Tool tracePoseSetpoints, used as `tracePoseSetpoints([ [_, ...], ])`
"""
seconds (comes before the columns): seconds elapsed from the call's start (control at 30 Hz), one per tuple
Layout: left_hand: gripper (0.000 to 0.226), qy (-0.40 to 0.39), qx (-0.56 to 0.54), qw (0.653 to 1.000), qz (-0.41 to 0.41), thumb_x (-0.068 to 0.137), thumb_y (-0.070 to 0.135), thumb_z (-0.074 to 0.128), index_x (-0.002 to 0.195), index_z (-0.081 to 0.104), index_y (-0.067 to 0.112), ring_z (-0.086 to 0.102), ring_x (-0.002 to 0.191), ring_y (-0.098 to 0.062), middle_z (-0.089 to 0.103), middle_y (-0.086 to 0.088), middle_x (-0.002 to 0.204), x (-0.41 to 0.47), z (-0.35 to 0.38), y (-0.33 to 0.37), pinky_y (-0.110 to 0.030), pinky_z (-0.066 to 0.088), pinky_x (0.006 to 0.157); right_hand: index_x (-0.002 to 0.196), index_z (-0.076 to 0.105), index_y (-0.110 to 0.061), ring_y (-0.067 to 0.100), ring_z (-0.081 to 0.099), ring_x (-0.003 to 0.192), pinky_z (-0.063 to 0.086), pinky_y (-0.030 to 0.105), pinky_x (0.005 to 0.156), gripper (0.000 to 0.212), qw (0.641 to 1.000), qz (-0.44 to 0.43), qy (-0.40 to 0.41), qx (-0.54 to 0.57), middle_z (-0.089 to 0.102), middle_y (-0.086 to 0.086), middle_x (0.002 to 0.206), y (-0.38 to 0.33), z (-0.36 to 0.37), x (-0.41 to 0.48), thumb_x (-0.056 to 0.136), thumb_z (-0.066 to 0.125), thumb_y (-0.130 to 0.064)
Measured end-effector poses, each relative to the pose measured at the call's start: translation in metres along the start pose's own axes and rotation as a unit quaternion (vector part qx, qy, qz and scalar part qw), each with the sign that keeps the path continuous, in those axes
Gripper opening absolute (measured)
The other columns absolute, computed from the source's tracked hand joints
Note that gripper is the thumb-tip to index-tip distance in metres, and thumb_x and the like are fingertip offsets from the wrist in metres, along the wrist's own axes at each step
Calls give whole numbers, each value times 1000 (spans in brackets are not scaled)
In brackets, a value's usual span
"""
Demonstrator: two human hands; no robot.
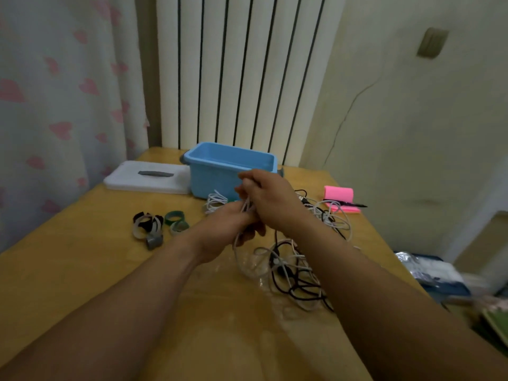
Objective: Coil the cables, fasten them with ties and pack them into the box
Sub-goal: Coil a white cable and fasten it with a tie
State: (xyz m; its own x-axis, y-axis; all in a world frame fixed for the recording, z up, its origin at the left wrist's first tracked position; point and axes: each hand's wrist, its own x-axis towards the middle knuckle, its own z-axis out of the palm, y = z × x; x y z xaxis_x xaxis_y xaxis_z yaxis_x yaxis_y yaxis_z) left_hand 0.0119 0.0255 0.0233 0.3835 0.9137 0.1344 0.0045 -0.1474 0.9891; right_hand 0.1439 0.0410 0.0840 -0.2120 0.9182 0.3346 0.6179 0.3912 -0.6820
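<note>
- Step in hand: coiling. Both hands are raised over the table [82,270], working one white cable [245,209] into loops.
- Left hand [228,229]: fingers curled round the gathered loops and gripping them. The hanging loops drop below the palm towards the table.
- Right hand [270,200]: fingers bent, pinching the same cable just above the left hand. It seems to be feeding the next turn, though the exact finger contact is hidden behind the knuckles.
- The cable's free length trails down into the tangle of cables [297,273], black and white mixed, lying on the table below the right forearm.
- Blue box [220,174] stands open behind the hands. No cable is visible inside from this angle. Its lid [148,178] lies flat just to its left.
- Ties [155,225] sit in a small cluster left of the hands, apart from the cables.
- One white bundle [215,200] lies just in front of the box. It looks coiled; cannot tell if it is tied.
- Progress, by judgement: early, since most cables are loose.
- Next move calls for drawing the tail out of the tangle without snagging, then holding the coil one-handed while reaching left for a tie.
</note>
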Motion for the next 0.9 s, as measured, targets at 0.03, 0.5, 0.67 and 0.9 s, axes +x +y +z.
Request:
tracePoseSetpoints([
  [0.03,26,-8,-44,999,8,112,28,52,92,58,12,40,59,-15,50,-4,66,1,-2,-7,-27,33,53,140,62,-18,14,68,116,57,34,97,36,998,10,-2,55,72,3,125,0,2,-4,111,49,-35],
  [0.5,35,142,-264,954,34,115,44,41,99,57,16,28,49,-12,38,1,66,-6,-80,-5,-26,21,45,112,71,-35,3,63,96,56,31,89,12,936,-11,-202,-287,68,-15,104,1,-37,-38,102,67,-29],
  [0.67,47,120,-27,992,8,113,50,41,112,65,9,45,56,-12,70,-11,91,-6,-47,-6,-22,35,48,91,74,-34,6,69,87,61,41,86,9,974,1,-93,-208,74,-12,89,9,-57,-24,93,78,-41],
  [0.9,50,-25,71,997,13,109,55,45,113,70,11,56,73,-14,73,7,79,-16,-14,-1,-30,45,68,89,67,-26,3,66,71,58,27,67,15,984,-56,-13,-167,71,-5,81,1,-34,-14,93,78,-36],
])
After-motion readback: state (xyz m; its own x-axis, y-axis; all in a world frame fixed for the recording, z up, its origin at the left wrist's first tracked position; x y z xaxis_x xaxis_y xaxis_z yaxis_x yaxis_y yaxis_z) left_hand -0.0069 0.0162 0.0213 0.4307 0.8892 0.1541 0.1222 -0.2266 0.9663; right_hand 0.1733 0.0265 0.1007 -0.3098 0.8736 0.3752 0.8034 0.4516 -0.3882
